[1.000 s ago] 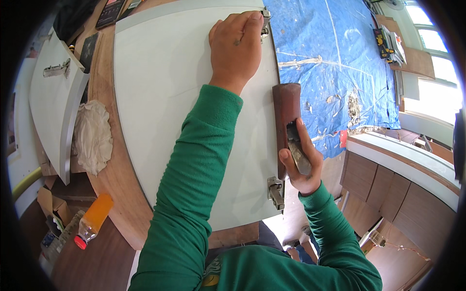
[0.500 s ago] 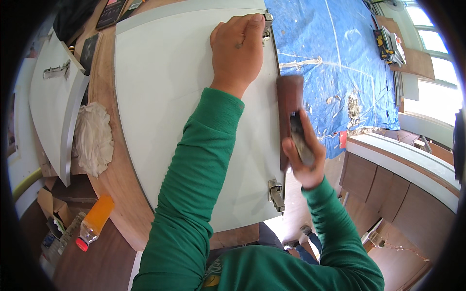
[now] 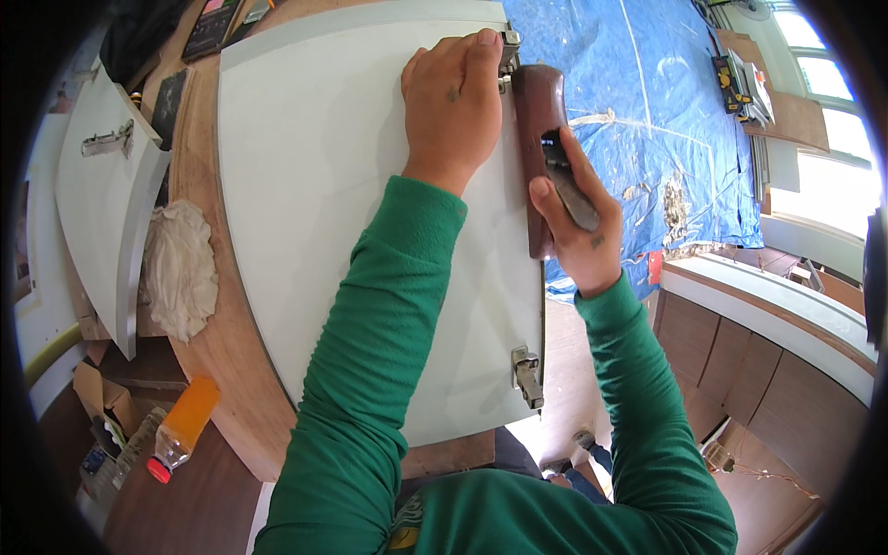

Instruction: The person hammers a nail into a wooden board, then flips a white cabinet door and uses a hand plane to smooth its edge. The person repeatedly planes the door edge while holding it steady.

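A white cabinet door (image 3: 305, 185) lies flat in front of me, with a metal hinge (image 3: 509, 51) at the far end of its right edge and another hinge (image 3: 527, 375) at the near end. My left hand (image 3: 451, 111) rests on the door beside the far hinge. Its fingers are curled down and their tips are hidden; the thumb lies along the hinge. At the door's right edge, my right hand (image 3: 592, 217) grips a reddish-brown wooden hand plane (image 3: 541, 102), thumb on one side and fingers on the other. The plane runs lengthwise along that edge.
The door lies on a wooden bench (image 3: 222, 370). At left are another white door (image 3: 102, 194), a crumpled cloth (image 3: 180, 268) and a bottle of orange liquid (image 3: 188, 416). Blue sheeting (image 3: 629, 111) spreads beyond the right edge; brown cabinets (image 3: 740, 361) stand at right.
My right hand has slid the hand plane away from me along the door's right edge, up close to the far hinge. My left hand has stayed nearly in place.
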The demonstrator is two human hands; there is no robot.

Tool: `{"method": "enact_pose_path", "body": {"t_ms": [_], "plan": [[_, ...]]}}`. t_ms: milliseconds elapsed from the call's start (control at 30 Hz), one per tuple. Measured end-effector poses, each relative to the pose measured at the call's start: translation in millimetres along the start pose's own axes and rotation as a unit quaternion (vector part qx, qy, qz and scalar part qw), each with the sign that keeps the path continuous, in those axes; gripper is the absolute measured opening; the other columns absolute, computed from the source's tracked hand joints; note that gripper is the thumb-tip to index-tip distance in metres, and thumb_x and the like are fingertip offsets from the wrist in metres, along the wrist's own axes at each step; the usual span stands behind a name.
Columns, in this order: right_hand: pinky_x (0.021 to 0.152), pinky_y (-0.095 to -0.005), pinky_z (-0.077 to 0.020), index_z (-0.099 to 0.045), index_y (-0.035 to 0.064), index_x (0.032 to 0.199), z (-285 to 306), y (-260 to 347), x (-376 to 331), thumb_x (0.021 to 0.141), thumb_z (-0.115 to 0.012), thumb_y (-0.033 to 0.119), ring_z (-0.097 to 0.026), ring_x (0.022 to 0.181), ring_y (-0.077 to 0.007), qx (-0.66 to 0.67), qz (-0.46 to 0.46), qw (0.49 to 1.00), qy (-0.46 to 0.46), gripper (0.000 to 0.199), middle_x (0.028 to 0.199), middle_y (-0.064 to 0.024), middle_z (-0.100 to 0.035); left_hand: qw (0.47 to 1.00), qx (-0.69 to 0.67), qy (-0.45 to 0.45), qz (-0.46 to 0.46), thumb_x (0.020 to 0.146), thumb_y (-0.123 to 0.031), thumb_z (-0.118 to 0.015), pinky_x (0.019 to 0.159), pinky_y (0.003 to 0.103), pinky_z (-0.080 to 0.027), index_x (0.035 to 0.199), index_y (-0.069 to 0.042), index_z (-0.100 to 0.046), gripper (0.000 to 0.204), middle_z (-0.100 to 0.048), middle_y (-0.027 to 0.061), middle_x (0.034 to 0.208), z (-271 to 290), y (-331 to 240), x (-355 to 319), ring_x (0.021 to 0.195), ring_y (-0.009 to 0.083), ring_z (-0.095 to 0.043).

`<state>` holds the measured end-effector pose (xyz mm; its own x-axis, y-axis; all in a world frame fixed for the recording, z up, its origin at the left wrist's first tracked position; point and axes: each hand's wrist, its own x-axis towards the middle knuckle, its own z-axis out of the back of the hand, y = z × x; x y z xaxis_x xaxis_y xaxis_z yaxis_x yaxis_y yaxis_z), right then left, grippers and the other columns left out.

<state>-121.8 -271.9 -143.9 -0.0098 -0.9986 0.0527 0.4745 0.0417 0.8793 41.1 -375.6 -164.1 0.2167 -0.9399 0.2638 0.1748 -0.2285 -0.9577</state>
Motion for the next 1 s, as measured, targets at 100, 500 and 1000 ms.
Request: {"method": "enact_pose_path", "body": {"t_ms": [100,500,1000], "plan": [[0.093,-0.027,-0.0522,-0.051,-0.0005,0.152,0,0,16,0.096,-0.077,0.018,-0.063,0.104,-0.0094,0.006,-0.001,1.0,0.001,0.065,0.118,-0.0127,-0.074,1.0,-0.017,-0.004,0.008,0.11,-0.036,-0.039,0.115,0.05,-0.03,0.091,-0.007,-0.069,0.046,-0.065,0.0061,0.085,-2,-2,-1,0.09,0.0301,-0.06],[0.097,-0.0294,-0.0529,-0.057,-0.0013,0.146,-10,-12,79,0.093,-0.081,0.029,-0.069,0.11,-0.0148,0.04,0.018,0.999,-0.019,0.066,0.123,-0.0167,-0.074,1.0,-0.012,-0.002,0.02,0.112,-0.041,-0.03,0.119,0.05,-0.026,0.103,-0.005,-0.072,0.055,-0.07,0.0064,0.091,0,-5,-2,0.098,0.0292,-0.063],[0.079,-0.0269,-0.0542,-0.067,0.0016,0.133,9,-21,163,0.093,-0.08,0.028,-0.065,0.091,-0.011,0.17,-0.05,0.982,-0.069,0.049,0.108,-0.0068,-0.073,1.0,-0.024,0.008,0.008,0.112,-0.046,-0.027,0.121,0.05,-0.025,0.101,-0.005,-0.071,0.061,-0.067,0.0048,0.082,-3,0,1,0.094,0.0265,-0.063]]}}
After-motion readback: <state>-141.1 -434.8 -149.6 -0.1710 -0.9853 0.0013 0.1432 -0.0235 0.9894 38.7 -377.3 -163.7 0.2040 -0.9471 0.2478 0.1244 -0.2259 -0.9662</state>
